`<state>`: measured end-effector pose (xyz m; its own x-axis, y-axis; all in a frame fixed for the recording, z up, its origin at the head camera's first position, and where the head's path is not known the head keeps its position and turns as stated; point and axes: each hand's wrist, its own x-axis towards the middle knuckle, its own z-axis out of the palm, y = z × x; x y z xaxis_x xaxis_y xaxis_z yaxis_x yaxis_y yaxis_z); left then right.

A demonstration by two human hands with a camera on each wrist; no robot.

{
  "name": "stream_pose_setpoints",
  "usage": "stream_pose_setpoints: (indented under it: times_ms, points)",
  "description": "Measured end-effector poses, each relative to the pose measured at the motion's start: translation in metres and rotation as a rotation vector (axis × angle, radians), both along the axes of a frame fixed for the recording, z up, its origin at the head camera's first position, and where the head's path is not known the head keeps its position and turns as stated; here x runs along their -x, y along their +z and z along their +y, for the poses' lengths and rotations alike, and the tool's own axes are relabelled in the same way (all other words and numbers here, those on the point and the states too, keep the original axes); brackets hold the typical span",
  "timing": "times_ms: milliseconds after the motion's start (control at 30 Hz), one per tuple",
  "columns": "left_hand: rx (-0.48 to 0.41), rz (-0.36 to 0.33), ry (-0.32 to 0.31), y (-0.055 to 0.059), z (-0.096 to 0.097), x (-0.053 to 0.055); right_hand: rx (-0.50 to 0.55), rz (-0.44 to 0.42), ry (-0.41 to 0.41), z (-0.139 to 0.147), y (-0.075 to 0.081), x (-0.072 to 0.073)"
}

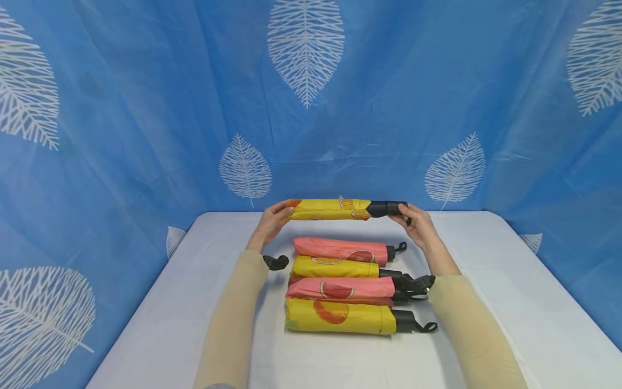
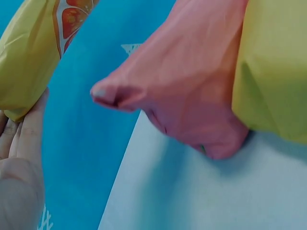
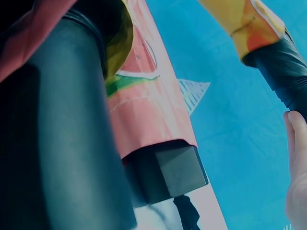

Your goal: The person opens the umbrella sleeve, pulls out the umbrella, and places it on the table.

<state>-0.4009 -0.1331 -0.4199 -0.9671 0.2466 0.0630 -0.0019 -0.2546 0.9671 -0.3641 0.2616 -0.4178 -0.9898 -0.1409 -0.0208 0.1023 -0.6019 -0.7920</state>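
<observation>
A folded yellow umbrella (image 1: 325,209) with a citrus print is held level over the far part of the table by both hands. My left hand (image 1: 272,222) holds its fabric end, thumb in front. At the other end, my right hand (image 1: 417,224) grips the black handle (image 1: 384,208) between thumb and fingers. Nearer to me several folded umbrellas lie in a row, handles to the right: a pink one (image 1: 335,248) at the back, a yellow one (image 1: 350,268), a pink one with a watermelon slice (image 1: 311,288), and a yellow one (image 1: 357,319) in front.
The white table (image 1: 160,335) has rounded far corners. Blue cloth (image 1: 379,135) with white leaf prints hangs behind it and along both sides. Wrist straps (image 1: 420,283) of the umbrellas extend on the right, close to the right sleeve (image 1: 473,324).
</observation>
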Motion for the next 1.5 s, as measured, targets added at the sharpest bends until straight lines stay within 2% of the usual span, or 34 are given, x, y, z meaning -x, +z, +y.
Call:
stream_pose_setpoints:
  times_ms: [300, 733, 867, 1033, 1300, 1500]
  points:
    - [0.027, -0.034, 0.081, -0.005, -0.014, -0.002, 0.018, 0.008, 0.012, 0.010, -0.002, -0.002]
    - [0.014, -0.054, 0.154, -0.013, -0.040, -0.005, 0.007, 0.018, 0.007, 0.031, -0.010, -0.008]
    - [0.014, -0.083, 0.199, -0.016, -0.049, -0.006, 0.001, 0.030, -0.009, 0.039, -0.014, -0.009]
    - [0.056, -0.123, 0.268, -0.018, -0.059, -0.008, -0.030, 0.043, -0.030, 0.048, -0.016, -0.011]
    - [0.089, -0.154, 0.283, -0.022, -0.073, -0.009, -0.068, 0.028, -0.026, 0.062, -0.020, -0.017]
    - [0.123, -0.146, 0.275, -0.027, -0.084, -0.011, -0.101, 0.026, -0.047, 0.075, -0.025, -0.020]
